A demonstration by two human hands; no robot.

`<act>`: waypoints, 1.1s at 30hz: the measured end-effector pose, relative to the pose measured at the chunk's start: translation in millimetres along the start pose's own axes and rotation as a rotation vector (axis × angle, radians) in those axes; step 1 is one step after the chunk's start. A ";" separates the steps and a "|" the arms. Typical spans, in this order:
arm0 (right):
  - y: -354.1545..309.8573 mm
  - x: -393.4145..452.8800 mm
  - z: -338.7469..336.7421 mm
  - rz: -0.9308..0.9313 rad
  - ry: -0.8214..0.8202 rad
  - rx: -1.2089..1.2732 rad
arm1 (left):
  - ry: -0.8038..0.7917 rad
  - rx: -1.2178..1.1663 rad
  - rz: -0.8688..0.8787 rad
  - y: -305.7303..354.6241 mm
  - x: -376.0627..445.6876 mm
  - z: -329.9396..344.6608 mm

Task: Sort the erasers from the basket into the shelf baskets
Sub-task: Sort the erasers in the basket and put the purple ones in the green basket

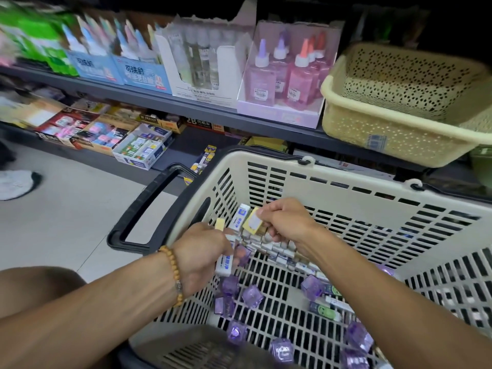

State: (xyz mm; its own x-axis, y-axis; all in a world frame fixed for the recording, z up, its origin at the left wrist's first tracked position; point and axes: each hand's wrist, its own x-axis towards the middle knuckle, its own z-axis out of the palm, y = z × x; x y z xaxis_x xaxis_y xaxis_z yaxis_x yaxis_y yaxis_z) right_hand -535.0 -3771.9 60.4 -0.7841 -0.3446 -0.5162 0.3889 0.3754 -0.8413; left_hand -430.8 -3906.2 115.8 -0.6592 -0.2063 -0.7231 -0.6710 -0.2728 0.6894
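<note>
Sorting looks barely begun: the shopping basket [346,182] holds many erasers [279,249], heaped against its far wall. Inside it, the right hand [287,222] pinches a yellow eraser [253,222]; the left hand [205,249] grips several more

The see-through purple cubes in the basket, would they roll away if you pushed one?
Probably not far: the clear purple plastic cubes have flat faces, so they would likely slide or tumble. They look glossy, so perhaps slippery. The cream slotted basket walls should stop them.
</note>
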 end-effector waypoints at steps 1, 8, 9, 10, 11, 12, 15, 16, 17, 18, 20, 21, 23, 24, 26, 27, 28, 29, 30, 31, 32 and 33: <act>1.0 2.4 2.1 0.013 0.041 -0.030 | 0.003 -0.019 0.009 -0.2 0.7 -0.1; 5.7 -12.5 -0.8 -0.104 0.117 -0.155 | 0.001 -0.156 0.058 5.4 3.6 6.9; 5.4 -19.3 -2.5 -0.128 0.096 -0.137 | 0.013 -0.162 0.071 6.6 4.0 9.1; 4.8 -26.9 -3.2 -0.138 0.063 -0.108 | 0.024 -0.167 0.086 7.6 4.2 11.2; 4.5 -34.4 -3.4 -0.144 0.031 -0.094 | 0.032 -0.170 0.099 8.5 4.2 13.3; 3.2 -42.1 -2.3 -0.152 0.007 -0.100 | 0.039 -0.167 0.109 9.1 4.6 15.5; 0.7 -56.3 4.6 -0.181 -0.041 -0.072 | 0.047 -0.160 0.123 10.2 6.8 23.1; 0.3 -57.5 7.2 -0.173 -0.063 -0.017 | 0.044 -0.161 0.122 10.3 7.7 26.1; 0.5 -56.7 8.6 -0.156 -0.081 0.029 | 0.036 -0.164 0.117 10.7 7.9 28.9; 0.6 -55.9 8.8 -0.141 -0.092 0.046 | 0.033 -0.161 0.109 10.8 8.1 30.9; 3.6 -53.1 3.6 -0.129 -0.089 -0.006 | 0.054 -0.126 0.093 11.4 7.6 31.9; 6.7 -51.3 -1.8 -0.127 -0.075 -0.044 | 0.077 -0.091 0.087 11.4 8.5 30.9; 11.8 -45.9 -12.6 -0.103 -0.017 -0.097 | 0.121 -0.015 0.081 10.3 11.2 26.9; 12.9 -41.9 -16.0 -0.080 0.014 -0.102 | 0.121 0.021 0.078 9.9 11.8 24.8; 13.8 -31.1 -16.4 -0.035 0.061 -0.098 | 0.075 0.074 0.070 8.1 11.4 21.6; 13.3 -25.2 -14.3 -0.026 0.073 -0.092 | 0.048 0.101 0.070 7.1 11.0 20.4; 12.6 -19.5 -11.1 -0.022 0.080 -0.087 | 0.022 0.127 0.078 5.6 11.2 18.9; 11.7 -15.5 -8.0 -0.019 0.083 -0.084 | 0.000 0.150 0.091 4.6 10.9 17.7; 11.4 -12.6 -6.1 -0.017 0.087 -0.077 | -0.015 0.167 0.108 4.0 10.4 16.5; 11.7 -11.0 -6.0 -0.017 0.096 -0.061 | -0.022 0.182 0.125 4.0 9.9 15.6; 12.0 -10.7 -7.4 -0.018 0.109 -0.041 | -0.022 0.194 0.141 4.4 9.9 15.1; 12.1 -12.6 -10.2 -0.025 0.126 -0.032 | -0.018 0.207 0.157 4.9 10.4 14.9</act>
State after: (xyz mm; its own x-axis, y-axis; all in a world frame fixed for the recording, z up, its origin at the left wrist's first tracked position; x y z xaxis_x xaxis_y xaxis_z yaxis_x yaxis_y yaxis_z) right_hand -525.4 -3754.2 58.4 -0.8486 -0.2443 -0.4693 0.3547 0.3957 -0.8471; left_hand -446.0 -3895.7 112.2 -0.7654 -0.2132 -0.6072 -0.6141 -0.0405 0.7882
